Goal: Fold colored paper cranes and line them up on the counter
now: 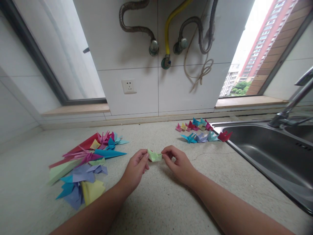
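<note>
A small pale green folded paper piece (155, 156) is held just above the counter, stretched between my two hands. My left hand (137, 168) pinches its left end between thumb and fingers. At the other end, the thumb and forefinger of my right hand (179, 164) close on its tip. To the left lies a pile of folded paper pieces in several colours, among them a pink one (85, 155), a blue one (111, 153) and a yellow one (94, 192). Small folded paper figures stand in two rows at the right, including a blue one (189, 138) and a red one (224, 136).
A steel sink (254, 143) with a tap (285, 114) is set into the counter (156, 209) at the right. Behind, a tiled wall carries a socket (129, 86), hoses and a yellow pipe (168, 29). Windows flank the wall on both sides.
</note>
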The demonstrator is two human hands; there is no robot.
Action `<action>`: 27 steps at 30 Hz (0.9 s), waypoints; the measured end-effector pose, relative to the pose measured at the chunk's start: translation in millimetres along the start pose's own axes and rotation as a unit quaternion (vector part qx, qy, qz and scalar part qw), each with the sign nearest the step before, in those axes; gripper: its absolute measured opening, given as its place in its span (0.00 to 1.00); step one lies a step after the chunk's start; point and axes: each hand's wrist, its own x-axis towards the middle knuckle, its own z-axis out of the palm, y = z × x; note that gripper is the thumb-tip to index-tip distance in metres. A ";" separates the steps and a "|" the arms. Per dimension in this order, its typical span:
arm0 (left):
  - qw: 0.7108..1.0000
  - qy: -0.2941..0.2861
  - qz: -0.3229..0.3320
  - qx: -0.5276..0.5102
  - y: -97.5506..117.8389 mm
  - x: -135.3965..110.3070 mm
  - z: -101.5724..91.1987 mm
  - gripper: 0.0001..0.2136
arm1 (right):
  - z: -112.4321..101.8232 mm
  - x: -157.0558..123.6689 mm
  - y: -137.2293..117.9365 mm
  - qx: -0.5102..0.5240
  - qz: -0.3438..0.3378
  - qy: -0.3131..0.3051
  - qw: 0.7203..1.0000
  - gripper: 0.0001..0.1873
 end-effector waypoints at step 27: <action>0.999 -0.010 0.006 -0.048 -2.1 0.4 0.1 0.23 | 2.6 1.6 3.5 0.099 0.066 -0.002 0.993 0.06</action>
